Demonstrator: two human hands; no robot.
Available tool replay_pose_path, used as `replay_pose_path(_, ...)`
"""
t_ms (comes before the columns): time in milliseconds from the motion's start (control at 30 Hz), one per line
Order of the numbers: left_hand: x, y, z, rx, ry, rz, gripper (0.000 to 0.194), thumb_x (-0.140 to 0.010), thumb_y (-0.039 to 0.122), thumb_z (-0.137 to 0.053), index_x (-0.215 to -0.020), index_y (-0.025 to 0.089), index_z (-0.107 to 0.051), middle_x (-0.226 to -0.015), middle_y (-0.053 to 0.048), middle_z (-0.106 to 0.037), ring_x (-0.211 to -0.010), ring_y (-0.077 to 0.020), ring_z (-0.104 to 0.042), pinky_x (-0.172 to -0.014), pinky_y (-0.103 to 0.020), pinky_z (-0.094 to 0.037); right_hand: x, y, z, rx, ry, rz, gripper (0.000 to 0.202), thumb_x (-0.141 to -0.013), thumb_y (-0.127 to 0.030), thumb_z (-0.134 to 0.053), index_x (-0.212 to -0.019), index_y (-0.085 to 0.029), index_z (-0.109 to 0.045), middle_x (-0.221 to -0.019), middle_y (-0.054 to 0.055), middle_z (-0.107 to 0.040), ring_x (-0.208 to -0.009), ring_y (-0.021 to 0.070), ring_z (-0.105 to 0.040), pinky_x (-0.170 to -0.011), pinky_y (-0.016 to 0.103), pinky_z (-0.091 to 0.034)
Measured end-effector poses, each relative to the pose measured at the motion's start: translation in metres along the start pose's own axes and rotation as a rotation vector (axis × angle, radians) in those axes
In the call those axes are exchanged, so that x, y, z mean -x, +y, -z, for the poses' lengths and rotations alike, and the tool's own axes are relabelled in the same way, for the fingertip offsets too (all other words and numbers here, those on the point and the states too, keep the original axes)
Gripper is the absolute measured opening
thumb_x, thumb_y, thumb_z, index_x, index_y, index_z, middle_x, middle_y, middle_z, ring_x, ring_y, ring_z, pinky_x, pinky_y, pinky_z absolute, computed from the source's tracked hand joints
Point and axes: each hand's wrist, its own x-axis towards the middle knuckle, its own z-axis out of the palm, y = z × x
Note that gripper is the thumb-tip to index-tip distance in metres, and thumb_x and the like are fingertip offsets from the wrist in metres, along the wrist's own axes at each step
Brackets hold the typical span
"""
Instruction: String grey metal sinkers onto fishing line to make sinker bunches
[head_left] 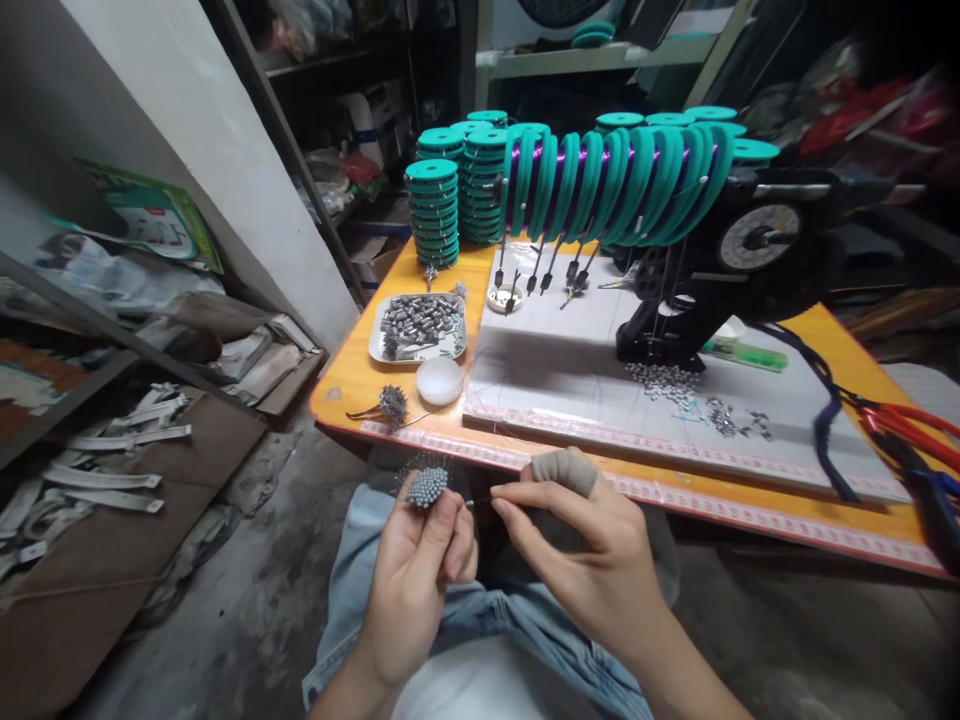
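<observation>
My left hand [420, 570] holds a tight bundle of small grey metal-tipped pieces [427, 486] upright over my lap. My right hand [577, 545], with a beige sleeve on its thumb, pinches a thin piece at the bundle's right side, touching it. Both hands sit just in front of the orange table's front edge [675, 500], which carries a measuring tape strip. On the table a similar bundle [391, 402] lies beside a white round lid [439, 380], and a metal tray of grey pieces [420, 326] stands behind them.
A winding machine with a dial [757, 240] carries a row of teal spools [615, 180] with purple line; stacked teal spools [433, 210] stand behind the tray. Red-handled pliers [911, 430] lie at the right. Cluttered shelves [112, 330] fill the left.
</observation>
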Motion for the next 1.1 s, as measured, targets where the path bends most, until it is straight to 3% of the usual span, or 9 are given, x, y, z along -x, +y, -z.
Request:
replay_pose_path(533,0.004,-0.012,0.008,-0.081,0.022,0.055,0.03,-0.093,0.043,-0.068,-0.088,0.02,-0.047,-0.056,0.01,-0.042,-0.05,-0.0053,-0.033,-0.05,-0.017,-0.031,-0.003,-0.001,0.0,-0.089,-0.106,0.072,0.02,-0.089,-0.007,-0.07,-0.103,-0.021,-0.076,-0.083,0.003,-0.065,-0.078,0.0164,-0.056,-0.068,0.029,-0.048)
replay_pose_path(633,0.005,-0.012,0.008,-0.149,0.036,-0.018,0.026,-0.096,0.036,-0.064,-0.084,0.02,-0.048,-0.057,0.009,-0.044,-0.052,-0.0059,-0.036,-0.052,-0.018,-0.033,-0.003,-0.003,-0.001,-0.032,-0.122,0.085,0.012,-0.088,-0.007,-0.068,-0.091,-0.017,-0.073,-0.077,0.003,-0.063,-0.073,0.0169,-0.053,-0.064,0.03,-0.045)
replay_pose_path(733,0.003,-0.005,0.012,-0.161,0.142,-0.204,0.028,-0.097,0.032,-0.063,-0.077,0.02,-0.047,-0.057,0.008,-0.043,-0.052,-0.0066,-0.038,-0.052,-0.019,-0.034,-0.003,-0.004,0.006,0.046,-0.121,0.142,0.012,-0.086,-0.006,-0.065,-0.079,-0.015,-0.065,-0.071,0.003,-0.057,-0.069,0.0163,-0.05,-0.062,0.031,-0.042)
replay_pose_path(833,-0.002,0.005,0.021,-0.119,0.216,-0.355,0.031,-0.099,0.03,-0.059,-0.072,0.019,-0.048,-0.055,0.008,-0.04,-0.049,-0.0068,-0.036,-0.048,-0.02,-0.033,-0.006,-0.003,0.019,0.13,-0.053,0.143,0.015,-0.085,-0.004,-0.065,-0.078,-0.017,-0.061,-0.074,0.002,-0.056,-0.071,0.0154,-0.051,-0.063,0.029,-0.042)
replay_pose_path(900,-0.004,0.007,0.025,-0.178,0.146,-0.301,0.024,-0.1,0.028,-0.058,-0.078,0.018,-0.056,-0.065,0.004,-0.054,-0.055,-0.0081,-0.048,-0.054,-0.021,-0.041,-0.007,-0.004,0.024,0.112,-0.065,0.095,0.013,-0.087,-0.005,-0.064,-0.084,-0.018,-0.062,-0.077,0.001,-0.057,-0.072,0.0139,-0.053,-0.063,0.027,-0.043)
replay_pose_path(1000,-0.003,0.001,0.023,-0.234,0.013,-0.169,0.011,-0.098,0.027,-0.06,-0.095,0.018,-0.065,-0.094,-0.005,-0.069,-0.084,-0.0154,-0.064,-0.082,-0.03,-0.051,-0.008,-0.006,0.02,0.013,-0.104,0.018,0.012,-0.09,-0.007,-0.061,-0.087,-0.019,-0.061,-0.074,-0.001,-0.056,-0.066,0.0113,-0.052,-0.058,0.024,-0.042)
replay_pose_path(1100,0.0,-0.009,0.015,-0.158,0.0,-0.121,0.014,-0.095,0.029,-0.065,-0.088,0.017,-0.064,-0.086,-0.004,-0.069,-0.085,-0.0163,-0.064,-0.088,-0.032,-0.05,-0.009,-0.009,0.009,-0.084,-0.12,-0.052,0.011,-0.092,-0.012,-0.064,-0.085,-0.02,-0.062,-0.069,-0.003,-0.06,-0.063,0.0113,-0.053,-0.059,0.024,-0.045)
